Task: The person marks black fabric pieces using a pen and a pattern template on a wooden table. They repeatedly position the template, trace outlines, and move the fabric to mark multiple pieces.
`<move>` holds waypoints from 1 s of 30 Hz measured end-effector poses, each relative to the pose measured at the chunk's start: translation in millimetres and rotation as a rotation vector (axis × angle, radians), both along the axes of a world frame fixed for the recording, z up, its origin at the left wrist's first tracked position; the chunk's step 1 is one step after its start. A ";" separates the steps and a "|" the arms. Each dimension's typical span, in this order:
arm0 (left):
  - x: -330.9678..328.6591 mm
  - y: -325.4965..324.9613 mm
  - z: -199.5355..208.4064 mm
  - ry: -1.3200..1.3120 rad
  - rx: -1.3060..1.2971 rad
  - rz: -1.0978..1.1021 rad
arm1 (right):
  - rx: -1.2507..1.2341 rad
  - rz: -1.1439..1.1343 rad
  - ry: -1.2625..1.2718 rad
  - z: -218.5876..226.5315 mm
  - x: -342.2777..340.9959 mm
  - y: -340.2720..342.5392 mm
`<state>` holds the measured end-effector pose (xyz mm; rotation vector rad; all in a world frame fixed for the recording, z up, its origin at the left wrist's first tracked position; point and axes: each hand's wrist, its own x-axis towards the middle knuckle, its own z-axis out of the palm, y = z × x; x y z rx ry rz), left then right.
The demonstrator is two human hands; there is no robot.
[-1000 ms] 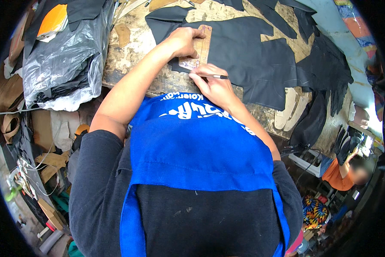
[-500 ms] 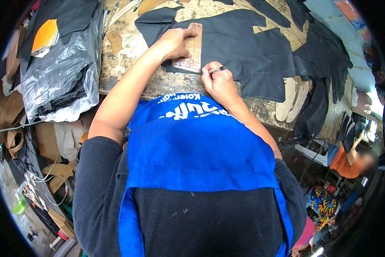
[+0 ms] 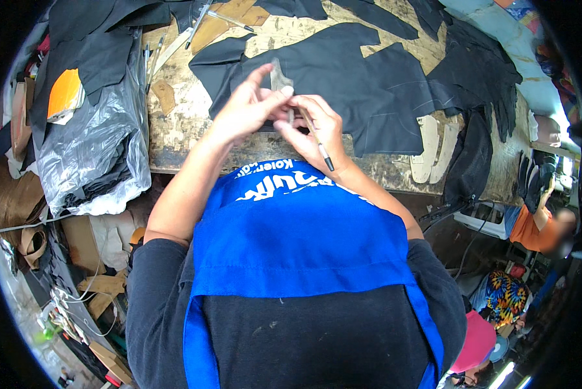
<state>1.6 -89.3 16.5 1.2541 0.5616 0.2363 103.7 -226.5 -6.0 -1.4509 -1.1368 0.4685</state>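
Above the bench, my left hand point(image 3: 244, 109) grips a flat, pale brownish template point(image 3: 279, 74), which is raised and tilted, partly smeared by motion. Close beside it, my right hand point(image 3: 322, 129) has a slim pen point(image 3: 321, 148) between its fingers, the dark end pointing back toward me. The right fingertips meet the template's lower part; whether they grip it is hard to see. Beneath both hands spreads a black sheet of leather-like material point(image 3: 336, 74), with faint light lines drawn on its right part.
The worn wooden bench point(image 3: 187, 149) carries pale sole-shaped pieces point(image 3: 426, 149) at the right and several pens point(image 3: 231, 21) at the back. More black material point(image 3: 476, 65) lies far right. At left sits a clear plastic bag point(image 3: 90, 155) of dark pieces. A person in orange point(image 3: 531, 228) is at right.
The template has been lifted off the black sheet and tilted by my left hand. My right hand has come up to it, and the pen has swung to point back toward me.
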 end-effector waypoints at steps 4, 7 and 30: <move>1.9 -25.5 -11.5 -0.161 0.075 0.061 | -0.051 -0.155 0.135 -7.5 21.5 -7.1; -6.8 -31.3 -20.5 0.027 0.701 0.219 | -0.113 -0.361 0.346 -6.0 39.5 -12.5; -42.7 3.4 -52.2 0.010 0.956 0.532 | -0.196 0.205 -0.624 -36.6 44.8 39.9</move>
